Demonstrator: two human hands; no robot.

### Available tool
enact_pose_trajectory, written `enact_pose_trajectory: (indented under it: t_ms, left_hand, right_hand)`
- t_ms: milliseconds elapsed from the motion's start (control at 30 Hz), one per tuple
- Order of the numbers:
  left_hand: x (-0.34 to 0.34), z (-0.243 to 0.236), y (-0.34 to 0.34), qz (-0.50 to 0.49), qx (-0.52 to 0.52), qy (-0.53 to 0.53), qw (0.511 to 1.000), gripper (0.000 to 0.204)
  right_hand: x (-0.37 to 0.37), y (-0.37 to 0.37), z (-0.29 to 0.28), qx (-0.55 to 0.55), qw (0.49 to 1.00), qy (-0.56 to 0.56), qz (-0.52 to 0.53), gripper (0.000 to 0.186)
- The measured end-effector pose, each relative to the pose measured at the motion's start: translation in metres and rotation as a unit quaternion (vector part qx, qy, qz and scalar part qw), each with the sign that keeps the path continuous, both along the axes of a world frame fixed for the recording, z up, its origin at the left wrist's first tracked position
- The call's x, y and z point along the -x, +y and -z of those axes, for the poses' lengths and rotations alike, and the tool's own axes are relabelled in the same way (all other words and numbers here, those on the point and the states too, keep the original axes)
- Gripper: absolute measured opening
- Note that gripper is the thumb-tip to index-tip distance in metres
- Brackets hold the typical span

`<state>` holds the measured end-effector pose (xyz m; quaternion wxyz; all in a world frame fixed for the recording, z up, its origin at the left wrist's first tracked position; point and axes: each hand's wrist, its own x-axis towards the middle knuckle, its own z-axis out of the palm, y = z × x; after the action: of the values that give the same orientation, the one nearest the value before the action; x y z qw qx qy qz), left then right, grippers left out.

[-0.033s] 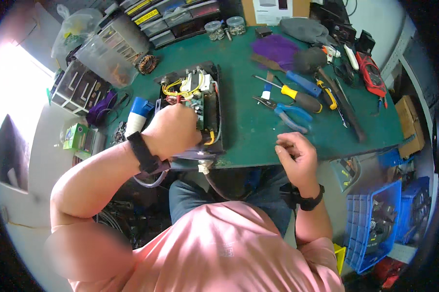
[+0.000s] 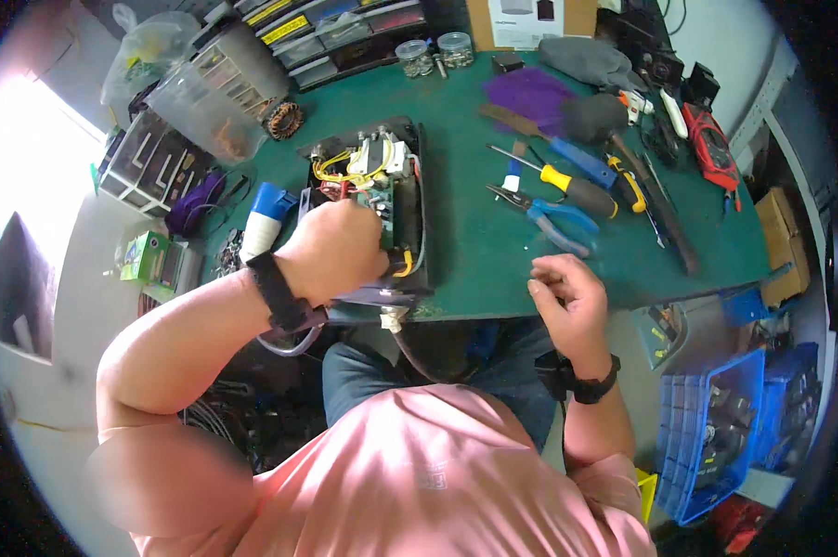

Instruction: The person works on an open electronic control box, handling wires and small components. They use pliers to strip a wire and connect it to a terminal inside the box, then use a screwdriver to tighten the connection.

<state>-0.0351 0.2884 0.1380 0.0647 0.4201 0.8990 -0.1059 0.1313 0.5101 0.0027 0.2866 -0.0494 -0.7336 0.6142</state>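
Little has shifted since the earlier frame: the left hand (image 2: 333, 251) stays curled over the near end of the open black unit (image 2: 374, 200) at centre frame, and the right hand (image 2: 570, 302) remains at the mat's (image 2: 474, 232) lower edge. The left fingers are closed, but the fist hides whatever they grip and covers much of the circuit board. The right fingers are pinched together; anything between them is too small to make out. Blue pliers (image 2: 549, 218) and a yellow screwdriver (image 2: 558, 181) lie just above the right hand. A grey cable (image 2: 284, 345) under the left wrist is partly hidden.
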Motion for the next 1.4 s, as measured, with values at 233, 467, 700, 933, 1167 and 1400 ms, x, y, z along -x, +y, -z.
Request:
enact_pose_trajectory:
  t_ms: [233,467,700,933,1167,1400]
  left_hand:
    - [-0.016,-0.102,-0.047,-0.07,-0.066,-0.141,0.985,0.025]
    - [-0.041,-0.044,-0.164,-0.152,-0.337,-0.077,0.926,0.03]
    - [-0.035,0.034,-0.164,-0.107,-0.423,-0.113,0.893,0.053]
    - [-0.025,0.052,-0.165,-0.063,-0.441,-0.098,0.89,0.034]
    - [-0.025,0.061,-0.163,-0.063,-0.477,-0.09,0.872,0.032]
    - [-0.032,0.06,-0.16,-0.09,-0.476,-0.088,0.87,0.033]
  right_hand:
    - [-0.004,0.005,-0.01,0.007,0.993,-0.091,-0.077,0.02]
    - [0.016,-0.02,-0.09,-0.192,0.949,-0.126,-0.213,0.023]
    - [0.096,-0.047,-0.106,-0.14,0.943,-0.227,-0.199,0.044]
    - [0.13,-0.072,-0.113,-0.115,0.932,-0.3,-0.171,0.059]
    - [0.138,-0.085,-0.097,-0.231,0.929,-0.254,-0.138,0.06]
    - [0.136,-0.085,-0.092,-0.211,0.939,-0.238,-0.133,0.06]
